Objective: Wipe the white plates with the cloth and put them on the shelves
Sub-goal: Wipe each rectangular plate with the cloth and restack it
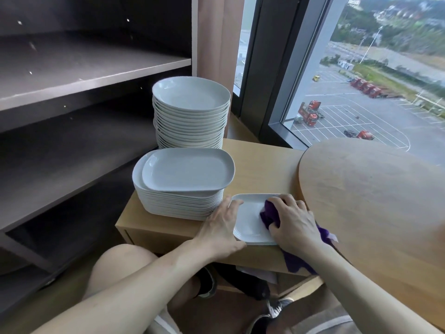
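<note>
A small white rectangular plate [250, 220] lies flat at the front of a low wooden cabinet top [262, 165]. My left hand [220, 227] holds the plate's left edge, with the thumb lying on the rim. My right hand [295, 222] grips a bunched purple cloth [269, 214] and presses it onto the plate's right half; the cloth's tail hangs below my wrist. Behind the plate stands a stack of white rectangular plates [185, 179], and further back a taller stack of white round plates [191, 109]. Dark shelves [79, 68] stand at the left, with nothing on them.
A round wooden tabletop [375, 201] overlaps the cabinet on the right. A large window [373, 80] is behind it and a curtain [216, 37] hangs beside the shelf unit. My knees and shoes are below the cabinet.
</note>
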The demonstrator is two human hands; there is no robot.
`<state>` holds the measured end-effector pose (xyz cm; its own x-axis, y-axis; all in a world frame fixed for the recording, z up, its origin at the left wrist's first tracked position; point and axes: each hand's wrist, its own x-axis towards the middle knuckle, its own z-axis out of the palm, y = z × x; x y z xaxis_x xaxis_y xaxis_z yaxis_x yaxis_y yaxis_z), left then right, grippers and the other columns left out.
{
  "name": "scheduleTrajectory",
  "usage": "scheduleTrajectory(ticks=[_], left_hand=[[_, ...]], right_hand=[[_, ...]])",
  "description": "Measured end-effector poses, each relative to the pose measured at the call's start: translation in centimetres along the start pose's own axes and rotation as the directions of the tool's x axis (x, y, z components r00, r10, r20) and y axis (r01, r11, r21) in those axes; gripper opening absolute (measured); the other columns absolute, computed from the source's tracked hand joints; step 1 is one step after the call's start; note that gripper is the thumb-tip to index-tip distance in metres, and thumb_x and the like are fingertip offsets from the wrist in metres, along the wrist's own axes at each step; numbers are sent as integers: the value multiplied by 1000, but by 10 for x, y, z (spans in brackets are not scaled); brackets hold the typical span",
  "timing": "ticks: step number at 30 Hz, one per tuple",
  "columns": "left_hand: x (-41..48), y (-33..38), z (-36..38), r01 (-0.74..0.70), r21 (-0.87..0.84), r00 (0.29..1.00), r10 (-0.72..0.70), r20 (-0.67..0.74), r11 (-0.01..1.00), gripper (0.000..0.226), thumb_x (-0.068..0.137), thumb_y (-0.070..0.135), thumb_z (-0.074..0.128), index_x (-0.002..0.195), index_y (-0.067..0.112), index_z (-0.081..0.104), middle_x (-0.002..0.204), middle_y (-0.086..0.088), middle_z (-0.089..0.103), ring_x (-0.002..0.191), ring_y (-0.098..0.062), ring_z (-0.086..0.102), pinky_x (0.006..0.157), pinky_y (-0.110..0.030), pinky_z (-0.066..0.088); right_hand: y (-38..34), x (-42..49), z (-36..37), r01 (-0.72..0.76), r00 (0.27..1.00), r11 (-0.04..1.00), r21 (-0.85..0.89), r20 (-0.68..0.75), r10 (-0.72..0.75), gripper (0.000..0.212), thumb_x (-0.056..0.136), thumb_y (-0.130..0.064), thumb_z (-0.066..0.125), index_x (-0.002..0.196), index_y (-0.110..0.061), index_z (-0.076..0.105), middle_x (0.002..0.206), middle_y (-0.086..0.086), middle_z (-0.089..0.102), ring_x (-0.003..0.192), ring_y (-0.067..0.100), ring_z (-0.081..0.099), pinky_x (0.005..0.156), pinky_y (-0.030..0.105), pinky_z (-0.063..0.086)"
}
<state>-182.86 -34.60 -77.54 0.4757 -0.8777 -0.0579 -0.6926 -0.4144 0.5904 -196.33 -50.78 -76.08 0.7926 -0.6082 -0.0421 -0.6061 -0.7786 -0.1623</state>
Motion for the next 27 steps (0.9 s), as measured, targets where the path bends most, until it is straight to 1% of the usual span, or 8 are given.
scheduleTrajectory(ticks=[2,4,5,7,12,19,22,27], left_hand=[[0,2,4,13,-85,999,-18,-50,996,88,74,28,82,148,28,33,158,1,26,145,-19,32,102,-24,37],[0,5,9,51,-177,995,-65,-78,983,91,70,21,87,145,28,37,153,5,27,144,-12,27,96,-10,25],[-1,6,11,72,-214,993,-91,-81,974,94,67,18,89,145,28,38,152,6,27,145,-10,25,97,-8,21],[-1,8,15,114,-254,986,-140,-85,960,98,63,16,91,145,29,40,148,8,33,145,-12,28,100,-10,22],[-5,10,15,198,-325,970,-233,-72,925,100,59,15,94,144,29,44,141,6,47,135,-15,39,108,-25,36],[-8,12,11,188,-342,970,-229,-83,921,96,66,15,92,146,28,41,142,6,51,134,-16,44,112,-37,40],[-8,9,13,169,-319,974,-207,-91,933,88,71,17,90,144,28,44,145,8,48,137,-13,41,113,-27,34],[-3,9,9,97,-258,975,-144,-170,961,70,81,14,84,143,18,52,153,3,40,144,-11,35,107,-7,17]], right_hand=[[0,-7,2,76,997,996,45,23,-77,57,87,-35,59,141,-40,41,146,-11,40,127,26,41,102,44,39],[4,-13,2,120,992,989,91,36,-124,59,85,-35,60,141,-42,42,144,-15,40,124,23,41,102,42,39],[7,-16,1,127,990,985,119,40,-133,60,84,-34,60,142,-42,43,143,-17,40,122,21,41,101,40,39],[12,-20,-1,134,989,976,174,41,-143,62,83,-34,60,143,-40,45,143,-17,42,121,20,41,101,38,40],[18,-28,-4,143,986,959,245,47,-159,63,84,-30,63,145,-38,47,142,-15,43,124,19,41,103,40,42],[16,-21,-4,149,986,953,264,37,-164,63,85,-27,65,144,-37,47,141,-14,44,123,20,42,101,43,44],[17,-16,-5,160,982,945,284,47,-181,62,84,-28,64,143,-37,48,139,-14,45,122,20,43,101,44,45],[19,-8,-10,159,983,921,356,27,-180,62,81,-26,62,141,-36,51,137,-14,46,124,21,45,105,43,43]])
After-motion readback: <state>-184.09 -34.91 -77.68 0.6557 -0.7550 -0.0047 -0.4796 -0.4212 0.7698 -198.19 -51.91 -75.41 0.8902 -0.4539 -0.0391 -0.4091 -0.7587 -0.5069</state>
